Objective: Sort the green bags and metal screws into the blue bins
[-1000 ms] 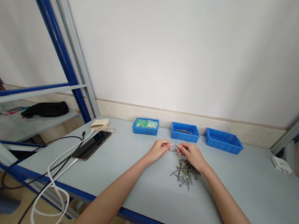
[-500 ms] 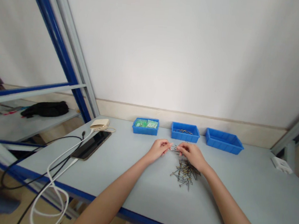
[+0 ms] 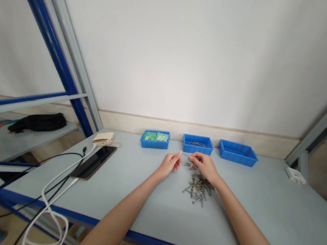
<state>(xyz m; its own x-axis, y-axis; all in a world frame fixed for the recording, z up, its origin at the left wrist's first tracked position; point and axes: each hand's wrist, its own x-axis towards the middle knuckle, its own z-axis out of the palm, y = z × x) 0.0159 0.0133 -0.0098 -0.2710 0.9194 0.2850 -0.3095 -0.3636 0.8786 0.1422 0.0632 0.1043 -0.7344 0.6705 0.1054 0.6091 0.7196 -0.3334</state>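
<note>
A loose pile of metal screws (image 3: 198, 187) lies on the pale grey table (image 3: 132, 197). Just beyond the pile my left hand (image 3: 170, 165) and my right hand (image 3: 205, 166) meet, fingertips pinching a thin screw (image 3: 185, 155) between them, a little above the table. A few more screws (image 3: 187, 164) lie under the fingertips. Behind the hands stand three blue trays: the left tray (image 3: 154, 140) holds green packets, the middle tray (image 3: 197, 144) holds a few screws, the right tray (image 3: 238, 152) looks bare.
A dark tablet (image 3: 94, 161) and a cream power bank (image 3: 103, 138) lie at the table's left, with white and black cables (image 3: 57, 189) hanging over the blue front edge. A white block (image 3: 295, 175) sits far right. Blue and grey frame posts rise at both sides.
The view has shifted slightly, so everything sits a little to the left. My hands have lifted a little and hold one thin screw up between the fingertips.
</note>
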